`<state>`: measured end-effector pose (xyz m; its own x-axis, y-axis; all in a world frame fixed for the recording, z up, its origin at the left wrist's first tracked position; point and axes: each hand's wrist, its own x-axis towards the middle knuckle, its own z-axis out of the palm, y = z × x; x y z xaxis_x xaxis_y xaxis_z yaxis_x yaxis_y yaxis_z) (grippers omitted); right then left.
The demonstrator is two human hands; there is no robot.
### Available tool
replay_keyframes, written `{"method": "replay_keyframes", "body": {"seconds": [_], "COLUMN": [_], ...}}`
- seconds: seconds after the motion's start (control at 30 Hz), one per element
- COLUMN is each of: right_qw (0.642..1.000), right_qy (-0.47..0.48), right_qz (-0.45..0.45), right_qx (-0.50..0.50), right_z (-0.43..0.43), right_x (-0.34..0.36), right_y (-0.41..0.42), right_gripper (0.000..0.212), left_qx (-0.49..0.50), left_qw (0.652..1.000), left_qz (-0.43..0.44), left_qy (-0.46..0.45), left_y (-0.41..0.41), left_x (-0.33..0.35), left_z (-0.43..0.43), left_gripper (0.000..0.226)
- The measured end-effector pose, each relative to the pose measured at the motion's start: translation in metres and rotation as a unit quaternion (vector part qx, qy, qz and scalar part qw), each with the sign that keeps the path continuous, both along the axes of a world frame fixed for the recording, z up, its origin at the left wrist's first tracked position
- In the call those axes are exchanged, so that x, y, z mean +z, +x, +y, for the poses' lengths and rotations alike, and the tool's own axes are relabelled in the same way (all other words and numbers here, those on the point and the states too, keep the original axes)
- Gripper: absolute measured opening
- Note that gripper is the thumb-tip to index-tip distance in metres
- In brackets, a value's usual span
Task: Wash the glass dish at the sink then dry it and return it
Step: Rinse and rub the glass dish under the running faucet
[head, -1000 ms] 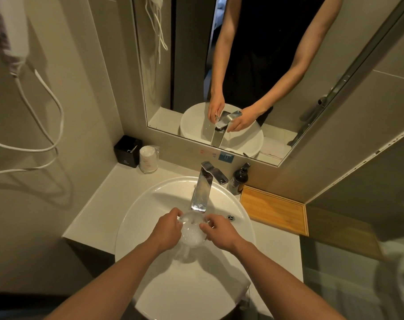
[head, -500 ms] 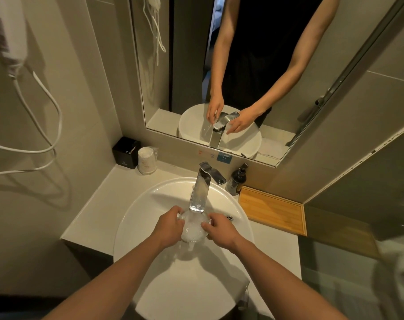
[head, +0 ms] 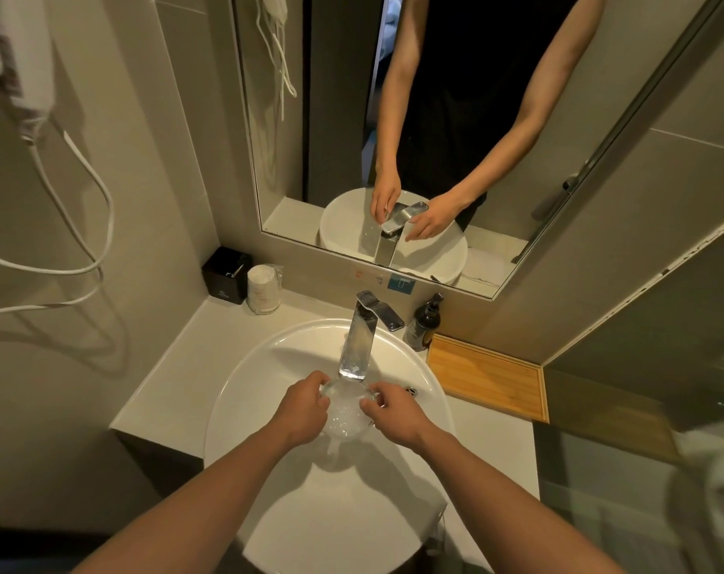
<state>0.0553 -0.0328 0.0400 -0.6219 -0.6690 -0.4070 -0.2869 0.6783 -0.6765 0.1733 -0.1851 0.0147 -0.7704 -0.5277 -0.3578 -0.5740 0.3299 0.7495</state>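
A small clear glass dish (head: 346, 410) is held over the white round sink (head: 269, 366), right below the spout of the chrome tap (head: 358, 339). Water runs into the dish and spills from its near edge into the basin. My left hand (head: 304, 408) grips the dish's left rim and my right hand (head: 395, 414) grips its right rim. Parts of the rim are hidden under my fingers.
A wooden tray (head: 486, 377) lies on the counter right of the sink, with a dark pump bottle (head: 424, 325) beside the tap. A black box (head: 225, 275) and wrapped cups (head: 263, 290) stand at the back left. A mirror (head: 435, 138) hangs above; a corded hair dryer (head: 25, 76) is on the left wall.
Both hands keep hold of the dish under the tap. The dish has tilted and shifted slightly, and water now pours off its near edge.
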Motion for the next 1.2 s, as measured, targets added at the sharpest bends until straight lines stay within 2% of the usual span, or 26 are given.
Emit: {"method": "replay_keyframes", "body": {"seconds": [0.1,0.2,0.37,0.5,0.67,0.87,1.03,1.13,1.2], "right_qw": [1.0,0.999,0.999,1.0,0.999,0.997,0.999,0.999,0.998], "right_qy": [-0.001,-0.013,-0.026,-0.004,0.01,-0.025,-0.01,0.026,0.03], "right_qz": [0.011,0.019,0.02,0.009,0.031,0.063,0.035,0.042,0.053], "right_qx": [0.016,0.038,0.026,0.001,0.004,0.02,0.001,0.022,0.027], "right_z": [-0.002,-0.007,-0.009,-0.002,-0.003,-0.01,-0.008,-0.004,-0.004], "right_x": [0.001,0.004,0.006,-0.005,-0.008,-0.003,-0.006,-0.011,-0.012], "right_y": [-0.001,-0.002,0.003,0.0,-0.001,0.0,0.0,0.0,-0.001], "right_gripper": [0.027,0.03,0.029,0.04,0.021,0.024,0.026,0.022,0.022], "left_qx": [0.0,-0.028,-0.034,0.005,0.021,-0.031,-0.005,-0.01,-0.034], "left_qw": [1.0,1.0,0.999,0.999,0.999,0.997,1.0,0.999,0.999], "left_qz": [-0.004,0.005,-0.008,-0.024,-0.031,-0.027,-0.023,-0.03,-0.034], "left_qy": [0.018,-0.006,-0.041,-0.028,0.002,-0.06,-0.019,0.01,-0.002], "left_y": [0.0,-0.005,-0.006,-0.003,-0.001,-0.01,-0.004,0.001,0.001], "left_x": [0.002,0.004,0.004,-0.001,0.0,0.01,0.004,0.001,0.004], "left_z": [0.002,-0.001,-0.001,0.0,0.0,-0.007,-0.002,-0.001,-0.001], "left_gripper": [0.029,0.04,0.03,0.023,0.014,0.021,0.007,0.007,0.01]}}
